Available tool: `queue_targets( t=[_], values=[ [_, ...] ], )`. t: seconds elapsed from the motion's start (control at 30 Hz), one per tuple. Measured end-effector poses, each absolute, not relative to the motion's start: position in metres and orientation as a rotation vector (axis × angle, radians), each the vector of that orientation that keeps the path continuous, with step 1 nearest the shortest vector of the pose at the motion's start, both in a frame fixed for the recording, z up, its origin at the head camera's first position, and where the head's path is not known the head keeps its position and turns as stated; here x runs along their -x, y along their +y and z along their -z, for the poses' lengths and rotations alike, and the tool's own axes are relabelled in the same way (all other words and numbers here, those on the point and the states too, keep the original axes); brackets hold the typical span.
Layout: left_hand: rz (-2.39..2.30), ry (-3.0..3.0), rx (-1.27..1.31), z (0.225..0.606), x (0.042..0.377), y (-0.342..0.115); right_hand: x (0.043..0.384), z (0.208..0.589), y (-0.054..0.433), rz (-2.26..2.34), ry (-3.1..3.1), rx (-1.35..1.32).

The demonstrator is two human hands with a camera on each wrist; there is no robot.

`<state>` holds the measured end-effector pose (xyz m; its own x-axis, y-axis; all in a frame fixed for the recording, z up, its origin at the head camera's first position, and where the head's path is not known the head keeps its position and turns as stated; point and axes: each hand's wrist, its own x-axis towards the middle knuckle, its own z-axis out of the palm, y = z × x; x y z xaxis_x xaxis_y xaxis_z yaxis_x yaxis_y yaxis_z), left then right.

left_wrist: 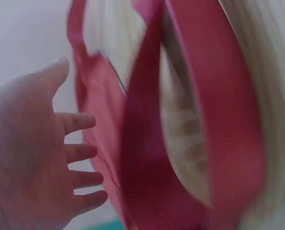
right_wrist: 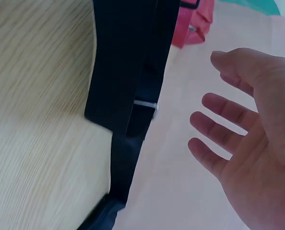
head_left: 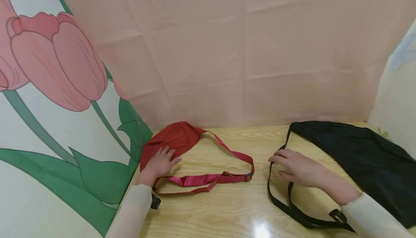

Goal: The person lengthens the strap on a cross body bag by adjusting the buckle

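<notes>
On the left of the table lies a red waist bag (head_left: 182, 135), its red strap (head_left: 237, 155) looped out to the right. My left hand (head_left: 159, 164) overlaps the bag's lower part, fingers spread and palm down; the left wrist view shows nothing in its palm. A black waist bag (head_left: 364, 151) lies flat on the right. My right hand (head_left: 300, 167) hovers around its black strap (right_wrist: 128, 62), which loops toward the front. The fingers are loosely bent and apart, holding nothing in the right wrist view.
Both bags rest on a light wood-grain table (head_left: 227, 209). A plain pinkish-beige sheet (head_left: 243, 50) hangs behind it. A tulip-printed panel (head_left: 65, 122) borders the left side, a pale panel (head_left: 396, 97) the right. Black buckles (head_left: 156, 202) lie near each forearm.
</notes>
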<state>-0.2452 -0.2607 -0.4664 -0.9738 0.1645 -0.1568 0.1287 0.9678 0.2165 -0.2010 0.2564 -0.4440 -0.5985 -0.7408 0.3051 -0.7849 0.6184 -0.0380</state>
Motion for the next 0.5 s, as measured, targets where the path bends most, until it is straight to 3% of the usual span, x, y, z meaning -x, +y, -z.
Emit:
queue_targets(
  t=[0.5],
  values=[
    [-0.283, 3.019, -0.875, 0.432, 0.223, -0.142, 0.165, 0.437, 0.313, -0.261, -2.575, -1.050]
  ],
)
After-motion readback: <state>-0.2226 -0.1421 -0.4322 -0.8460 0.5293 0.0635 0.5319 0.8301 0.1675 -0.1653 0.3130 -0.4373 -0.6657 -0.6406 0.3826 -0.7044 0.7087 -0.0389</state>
